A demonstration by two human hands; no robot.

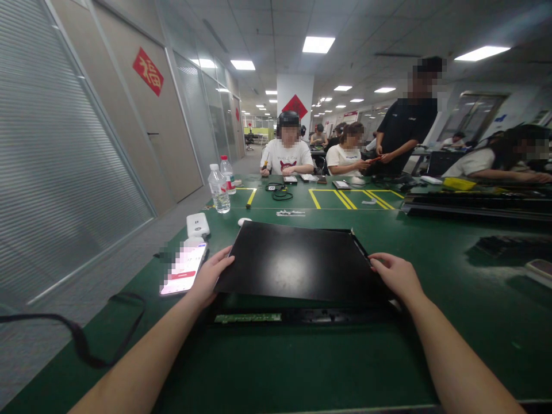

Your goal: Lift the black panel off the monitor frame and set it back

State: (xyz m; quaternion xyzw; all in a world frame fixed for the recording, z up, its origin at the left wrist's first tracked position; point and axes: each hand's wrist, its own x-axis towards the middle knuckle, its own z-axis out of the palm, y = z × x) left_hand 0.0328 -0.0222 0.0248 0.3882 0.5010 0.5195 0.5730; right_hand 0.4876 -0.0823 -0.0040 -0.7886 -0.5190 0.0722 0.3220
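Observation:
A flat black panel [297,261] lies in front of me on the green table [302,362], its near edge lifted off a black base with a green circuit strip [248,317] showing underneath. My left hand [209,279] grips the panel's left edge, fingers curled over it. My right hand [397,276] grips the right edge the same way.
A phone [184,268] and a white power bank [198,224] lie left of the panel, with a black cable [81,339] trailing off the edge. Two water bottles [219,188] stand further back. Several people sit or stand at the far end. Black devices [474,204] lie at right.

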